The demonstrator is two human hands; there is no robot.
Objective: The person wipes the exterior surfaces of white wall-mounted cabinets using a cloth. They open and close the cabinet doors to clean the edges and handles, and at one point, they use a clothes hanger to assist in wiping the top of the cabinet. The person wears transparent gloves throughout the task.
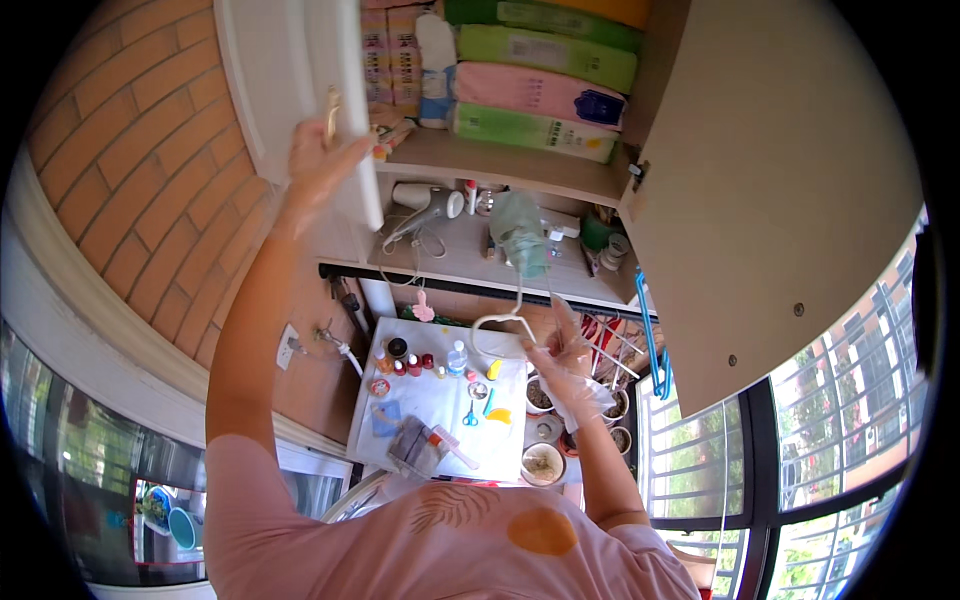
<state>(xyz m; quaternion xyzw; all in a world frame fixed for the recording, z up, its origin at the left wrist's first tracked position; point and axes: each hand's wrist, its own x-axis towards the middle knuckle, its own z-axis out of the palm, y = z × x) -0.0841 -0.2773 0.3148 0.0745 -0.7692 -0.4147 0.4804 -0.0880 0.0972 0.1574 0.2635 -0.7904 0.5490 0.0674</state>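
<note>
My left hand [318, 165] is raised to the pale cabinet door [362, 190] at the upper left, its fingers at the gold-coloured handle [333, 112] and its thumb across the door's edge. Some blur hides the exact grip. My right hand [565, 372] wears a thin clear plastic glove. Its fingers are closed on a white hanger-like loop [477, 330], in front of the lower shelf. Just above the loop is a translucent green bag-like thing [520, 232]; whether the two are joined I cannot tell.
Packs of tissue [540, 95] fill the upper shelf. A grey hair dryer [430, 208] lies on the lower shelf. Below, a white table [375, 340] bears small bottles, blue scissors [470, 415] and a brush [455, 447]. Flowerpots [543, 465] stand beside it. Another open door [780, 200] fills the right.
</note>
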